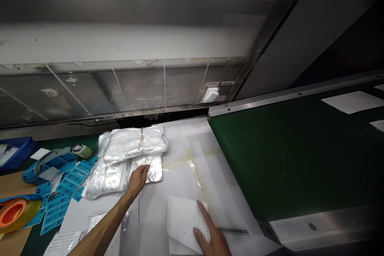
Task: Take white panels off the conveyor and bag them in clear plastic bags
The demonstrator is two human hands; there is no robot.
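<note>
My left hand (138, 179) is closed, its fingertips pinching at a clear plastic bag (154, 170) in a low stack. Beside it lie further bundles of clear bags (133, 142), the upper one tied around its middle. At the lower middle, my right hand (212, 234) grips the right side of a folded white printed sheet (183, 218). Its index finger stretches along the edge and its thumb rests on the face. The other fingers are mostly hidden. Another white sheet (177, 246) shows underneath, at a different angle.
A green conveyor belt (285, 156) runs on the right, carrying white papers (354, 102). Blue label strips (75, 180), an orange-cored tape roll (13, 214), a small jar (81, 151) and a blue bin (18, 152) stand left. Bagged printed sheets (64, 244) lie at the lower left.
</note>
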